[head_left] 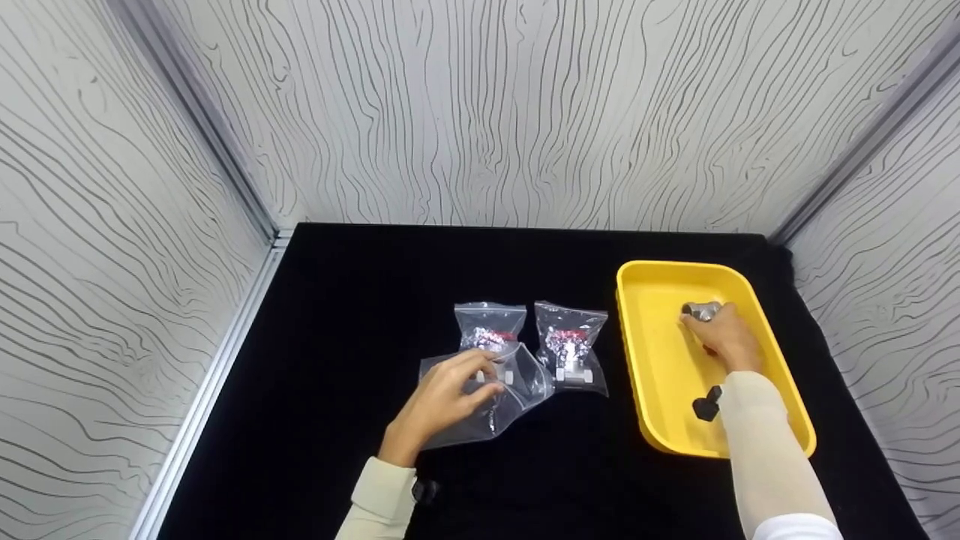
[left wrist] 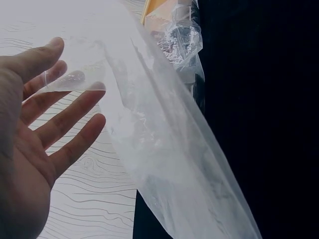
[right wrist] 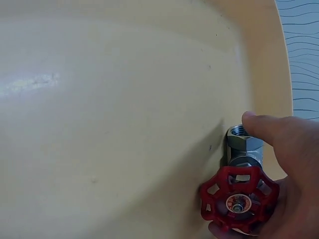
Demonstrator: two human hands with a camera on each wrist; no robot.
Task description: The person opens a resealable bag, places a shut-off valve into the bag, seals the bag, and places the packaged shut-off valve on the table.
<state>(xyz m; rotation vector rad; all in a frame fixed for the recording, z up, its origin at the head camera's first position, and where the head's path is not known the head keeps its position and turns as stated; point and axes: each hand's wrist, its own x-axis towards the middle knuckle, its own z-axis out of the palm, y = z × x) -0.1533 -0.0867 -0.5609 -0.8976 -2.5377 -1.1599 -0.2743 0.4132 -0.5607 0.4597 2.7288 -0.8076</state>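
Observation:
In the yellow tray (head_left: 651,420), my right hand (head_left: 727,337) grips a metal valve (head_left: 699,309). The right wrist view shows its red handwheel (right wrist: 223,181) and hexagonal threaded end, with the thumb (right wrist: 269,130) at that end. My left hand (head_left: 442,394) is at a clear plastic bag (head_left: 480,429) with a gaping mouth. Seen from the left wrist, the bag's film (left wrist: 149,139) passes between the thumb and fingers, which are spread apart and fairly straight; some fingertips show through it. No contents are discernible in this bag.
Two clear zip bags lie behind the left hand, the left one (head_left: 480,315) partly covered by the gaping bag. The right one (head_left: 551,319) contains a valve with a red handwheel. Black cloth (head_left: 360,300) covers the table; patterned panels (head_left: 480,112) stand behind and at both sides.

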